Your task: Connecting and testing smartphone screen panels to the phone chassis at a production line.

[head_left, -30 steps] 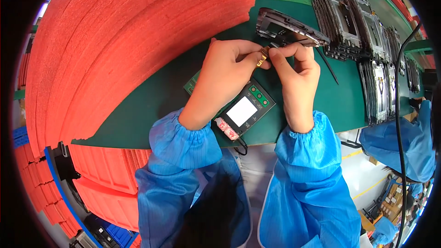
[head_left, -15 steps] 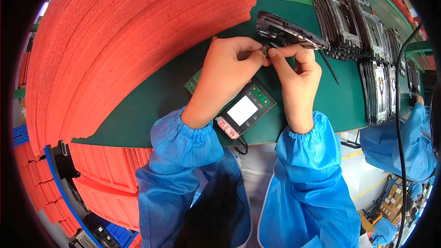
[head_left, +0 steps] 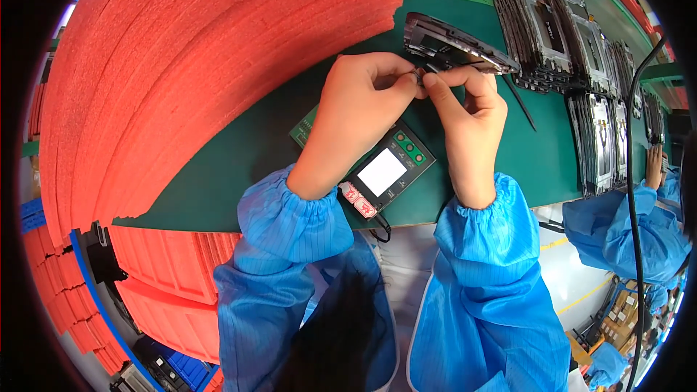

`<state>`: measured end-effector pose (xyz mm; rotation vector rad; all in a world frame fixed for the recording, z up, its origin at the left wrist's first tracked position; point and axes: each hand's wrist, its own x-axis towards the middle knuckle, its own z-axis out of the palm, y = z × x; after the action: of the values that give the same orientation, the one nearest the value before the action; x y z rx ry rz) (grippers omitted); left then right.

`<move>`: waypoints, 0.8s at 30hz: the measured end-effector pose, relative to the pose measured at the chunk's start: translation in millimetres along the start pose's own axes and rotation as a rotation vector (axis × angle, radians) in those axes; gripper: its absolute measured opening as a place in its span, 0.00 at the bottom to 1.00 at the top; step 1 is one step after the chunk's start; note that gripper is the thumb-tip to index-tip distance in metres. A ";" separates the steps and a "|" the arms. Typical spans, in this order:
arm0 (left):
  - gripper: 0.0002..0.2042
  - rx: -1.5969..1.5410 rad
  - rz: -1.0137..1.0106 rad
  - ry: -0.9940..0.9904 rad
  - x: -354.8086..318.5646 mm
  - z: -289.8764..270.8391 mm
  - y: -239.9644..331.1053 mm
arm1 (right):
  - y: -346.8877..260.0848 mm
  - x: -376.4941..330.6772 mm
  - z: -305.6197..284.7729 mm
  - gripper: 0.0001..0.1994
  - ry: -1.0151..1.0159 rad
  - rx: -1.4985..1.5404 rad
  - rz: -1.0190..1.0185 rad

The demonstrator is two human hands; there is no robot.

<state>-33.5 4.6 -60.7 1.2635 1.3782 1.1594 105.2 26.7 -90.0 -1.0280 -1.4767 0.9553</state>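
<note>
Head view, big to small. Stack of red foam sheets (head_left: 210, 65) fills my left side, soft, out of the way. Green bench mat (head_left: 552, 152) under everything. Rows of dark framed panels (head_left: 573, 36) stand on edge along the far right; a co-worker's blue sleeve (head_left: 632, 225) sits at the right edge, not mine.

Dark frame assembly (head_left: 457, 45) lies flat on the mat just past my fingertips. I judge it light, thin and stiff, likely to flex or crack if levered, so I'd take it by the long edges, never by the open middle. Handheld tester with a white screen (head_left: 388, 170) lies between my wrists, partly under my left forearm, with a green circuit board (head_left: 306, 127) beside it.

Smallest: the tiny metal part (head_left: 419, 76), pinched right at the near edge of the frame. Too small to identify. I judge it near weightless, hard and slippery, easy to drop; fingertip pinch only, low force.

My left hand (head_left: 359, 112) is curled, thumb and forefinger closed on that part. My right hand (head_left: 470, 112) is also curled tight, its fingertips (head_left: 434, 81) meeting the left's at the same spot. Whether the right one bears the part or only steadies it, I can't tell.
</note>
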 end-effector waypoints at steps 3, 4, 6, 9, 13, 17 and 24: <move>0.08 -0.011 -0.013 -0.030 -0.4 -1.7 -1.2 | -1.3 -0.2 -0.9 0.01 -0.009 -0.045 -0.019; 0.08 -0.010 -0.013 -0.030 -0.3 -1.8 -1.0 | -1.9 -0.2 -0.8 0.01 -0.008 -0.045 -0.019; 0.08 -0.014 0.004 -0.038 0.3 -1.9 -1.6 | -2.6 -0.1 -0.6 0.01 -0.006 -0.030 -0.010; 0.08 -0.019 0.006 -0.046 0.1 -2.3 -0.8 | -2.9 0.1 -0.5 0.01 -0.004 -0.028 -0.004; 0.08 -0.018 -0.018 -0.052 0.4 -3.0 2.6 | -3.0 -0.1 -0.2 0.01 -0.004 -0.029 0.008; 0.08 -0.006 -0.029 -0.051 0.6 -2.8 2.6 | -3.9 -0.6 0.3 0.01 -0.004 -0.015 0.025; 0.08 -0.008 0.048 -0.032 2.6 -1.1 -6.9 | -2.4 -0.1 0.1 0.01 -0.013 -0.031 -0.013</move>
<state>-35.8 6.9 -67.5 1.3107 1.3252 1.1713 104.8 25.8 -87.8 -1.0354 -1.5116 0.9340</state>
